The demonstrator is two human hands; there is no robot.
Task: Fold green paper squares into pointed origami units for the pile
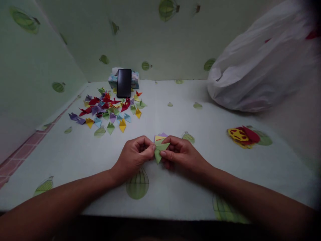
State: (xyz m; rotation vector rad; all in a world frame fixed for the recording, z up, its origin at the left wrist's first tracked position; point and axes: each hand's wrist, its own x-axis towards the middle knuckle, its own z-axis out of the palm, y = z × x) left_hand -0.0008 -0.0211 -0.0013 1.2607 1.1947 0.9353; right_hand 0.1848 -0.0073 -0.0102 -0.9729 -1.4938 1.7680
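Far left of the green paper [160, 147], and behind it, folded papers [107, 100] in many colours lie heaped on the desk [175, 118]. Less far left of it, but farther back, a tissue box [113, 81] has a phone [124, 83] propped before it. At its left edge the left hand [136, 151] pinches it between thumb and fingers; just behind it show yellow [157, 138] and purple sheets [163, 134]. The right hand [182, 153] grips its right side. Well right of it sit red and yellow cut-outs [247, 134], and right and behind, a white bag [250, 73].

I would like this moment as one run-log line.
left hand: holds light-green folded paper piece | right hand: holds same piece | beyond left hand: multicoloured folded-paper shapes
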